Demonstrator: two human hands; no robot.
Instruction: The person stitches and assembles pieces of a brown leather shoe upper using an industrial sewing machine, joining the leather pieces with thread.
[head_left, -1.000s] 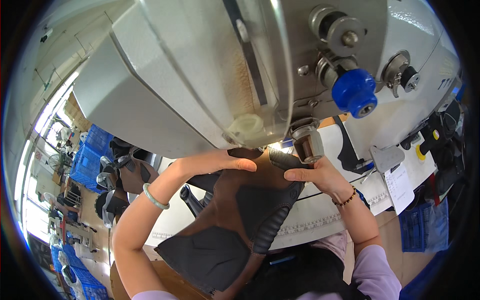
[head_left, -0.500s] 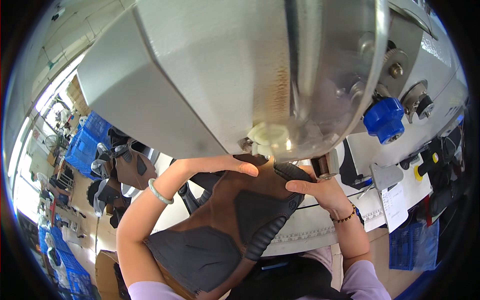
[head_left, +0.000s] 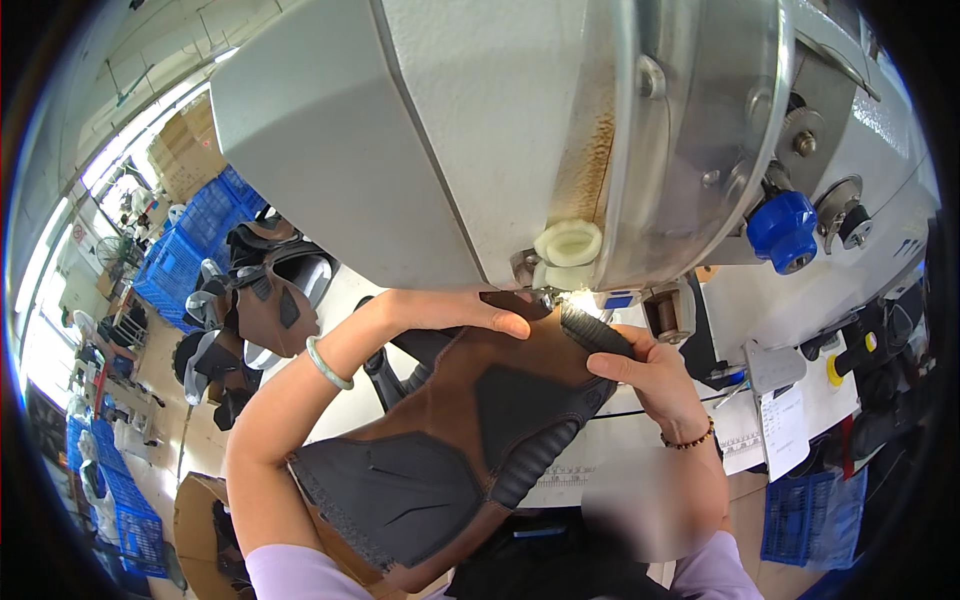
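Note:
A brown boot upper with black panels and a ribbed black strip lies slantwise under the head of a grey sewing machine. My left hand is closed on its far left edge, thumb on top and fingers hidden behind the machine head and material. At the far right edge my right hand grips the upper, thumb on its face by the ribbed part. Between my hands, a bright light shines where the material meets the machine. The needle cannot be made out.
More brown and black uppers are piled at the left beside blue crates. On the right are a blue knob, a paper sheet and another blue crate. A cardboard box stands lower left.
The machine sits farther right in the picture as the view has shifted. The light by the stitching area now shows. Both hands keep hold of the upper, with little change in grip.

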